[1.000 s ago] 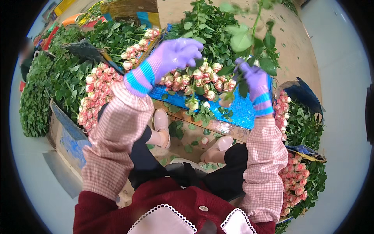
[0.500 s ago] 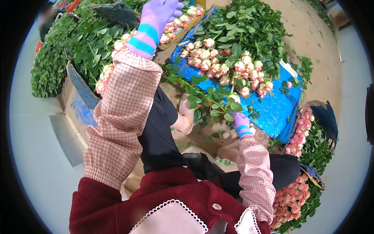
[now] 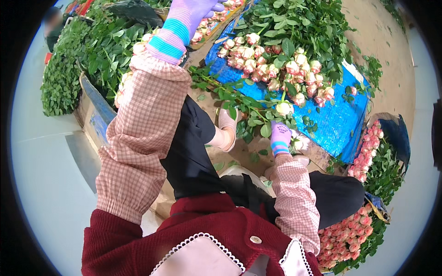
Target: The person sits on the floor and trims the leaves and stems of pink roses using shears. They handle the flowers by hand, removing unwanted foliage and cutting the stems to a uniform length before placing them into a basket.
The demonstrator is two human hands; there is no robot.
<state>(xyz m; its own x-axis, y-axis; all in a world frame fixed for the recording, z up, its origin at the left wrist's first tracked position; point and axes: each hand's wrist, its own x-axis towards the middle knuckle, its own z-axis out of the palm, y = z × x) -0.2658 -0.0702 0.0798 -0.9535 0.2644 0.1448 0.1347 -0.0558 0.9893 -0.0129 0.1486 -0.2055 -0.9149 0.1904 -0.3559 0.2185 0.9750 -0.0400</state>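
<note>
Since a second ago, the purple-gloved left hand (image 3: 195,9) has gone from above the blue-covered table (image 3: 322,129) to beyond its far left corner, and the right hand (image 3: 280,134) has dropped to just off its near edge. Largest is that table, with a heap of cream-and-pink roses (image 3: 276,69) on it, heads toward the near edge and foliage behind. Smaller are the pink roses (image 3: 365,152) bunched off its right side. Left of the right hand, a leafy stem (image 3: 244,105) slants along the table's near left edge. Both grips are uncertain: the left is cropped, and the right's fingers curl out of sight among leaves, so whether they hold the stem cannot be told. Smallest is a pale rose head (image 3: 301,143) just right of that hand, beside the table's near edge. Good handling probably means a light pinch on the stem, clear of thorns, lifting leaves free gently and keeping petals off the table's edge.
</note>
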